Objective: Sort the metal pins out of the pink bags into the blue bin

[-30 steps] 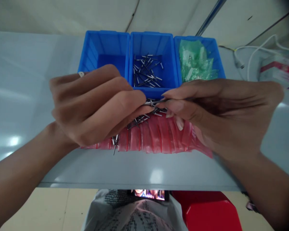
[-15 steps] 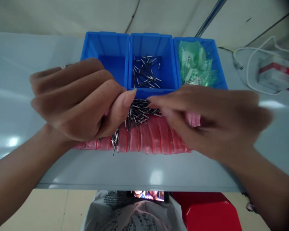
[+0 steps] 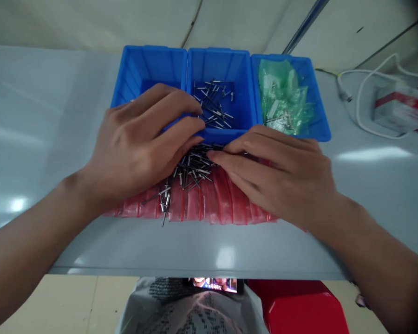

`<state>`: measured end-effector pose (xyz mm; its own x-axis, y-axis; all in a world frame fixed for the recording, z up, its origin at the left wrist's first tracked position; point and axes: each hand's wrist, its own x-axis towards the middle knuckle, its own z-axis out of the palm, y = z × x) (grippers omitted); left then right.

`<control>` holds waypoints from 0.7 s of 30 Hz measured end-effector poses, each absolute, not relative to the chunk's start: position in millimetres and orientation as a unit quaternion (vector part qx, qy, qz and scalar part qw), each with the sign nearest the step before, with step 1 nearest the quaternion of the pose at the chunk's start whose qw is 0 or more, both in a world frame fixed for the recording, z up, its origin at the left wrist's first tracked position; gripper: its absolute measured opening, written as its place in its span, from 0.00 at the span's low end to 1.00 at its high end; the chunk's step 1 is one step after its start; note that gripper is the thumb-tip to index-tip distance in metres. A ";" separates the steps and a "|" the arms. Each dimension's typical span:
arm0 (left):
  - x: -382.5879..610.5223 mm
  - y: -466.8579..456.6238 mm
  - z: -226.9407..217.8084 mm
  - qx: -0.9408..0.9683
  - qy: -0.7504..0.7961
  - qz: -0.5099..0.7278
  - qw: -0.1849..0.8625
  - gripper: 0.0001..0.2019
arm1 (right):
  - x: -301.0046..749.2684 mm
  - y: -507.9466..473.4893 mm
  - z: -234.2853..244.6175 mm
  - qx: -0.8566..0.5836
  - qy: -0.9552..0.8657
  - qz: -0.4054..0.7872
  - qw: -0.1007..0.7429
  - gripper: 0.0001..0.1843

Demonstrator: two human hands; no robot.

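A loose pile of blind rivets (image 3: 197, 169) lies on a row of pink plastic zip bags (image 3: 209, 199). My left hand (image 3: 142, 139) arches over the left side of the pile, its fingers apart and the thumb tip near the rivets. From the right, my right hand (image 3: 278, 169) reaches in low over the bags, fingers loosely bent and one fingertip touching the pile's right side. Nothing shows in either hand, though the undersides of the fingers are hidden. A few rivets (image 3: 165, 199) stick out toward the front of the bags.
Behind the pile stand three blue bins: a left one (image 3: 120, 88), a middle one (image 3: 245, 69) with scattered rivets, and a right one (image 3: 320, 125) holding a green plastic bag (image 3: 282, 93). A white cable (image 3: 358, 102) and a box (image 3: 400, 106) lie right. A phone (image 3: 216, 284) rests below the table edge.
Both hands have come down to the rivet pile. The left has moved right and opened from a closed curl; the right has lost its motion blur. Another rivet now lies by the front ones.
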<state>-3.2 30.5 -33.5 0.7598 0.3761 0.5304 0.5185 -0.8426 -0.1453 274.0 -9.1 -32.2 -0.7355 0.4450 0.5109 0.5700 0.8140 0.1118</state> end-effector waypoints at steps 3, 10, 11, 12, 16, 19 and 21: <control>-3.5 30.2 -36.0 -0.925 -0.240 -0.257 0.141 0.13 | 273.3 -10.6 -27.4 -0.295 -0.914 -0.095 0.263 0.14; -1.8 23.1 -38.2 -0.908 -0.263 -0.294 0.145 0.10 | 267.5 -17.3 -19.7 -0.308 -0.878 -0.029 0.364 0.06; -1.8 22.5 -38.4 -0.906 -0.262 -0.297 0.149 0.10 | 266.6 -18.5 -18.9 -0.325 -0.863 -0.015 0.387 0.06; -1.8 22.1 -38.4 -0.905 -0.260 -0.301 0.152 0.09 | 265.7 -19.6 -18.1 -0.348 -0.842 0.006 0.412 0.06; -2.2 20.4 -34.0 -0.896 -0.265 -0.316 0.162 0.13 | 262.3 -21.3 -15.5 -0.417 -0.736 0.155 0.511 0.08; -3.2 19.0 -28.2 -0.892 -0.254 -0.316 0.199 0.22 | 260.4 -19.3 -15.2 -0.419 -0.689 0.249 0.536 0.10; -3.8 18.7 -25.5 -0.894 -0.236 -0.319 0.210 0.21 | 259.6 -18.0 -16.1 -0.423 -0.682 0.284 0.525 0.11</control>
<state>-3.8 18.7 -25.5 0.6861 0.2876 0.6683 0.5548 -0.8010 -0.2249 259.6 -18.0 -16.1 -0.0902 0.8752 0.4754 0.2789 0.4804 -0.8315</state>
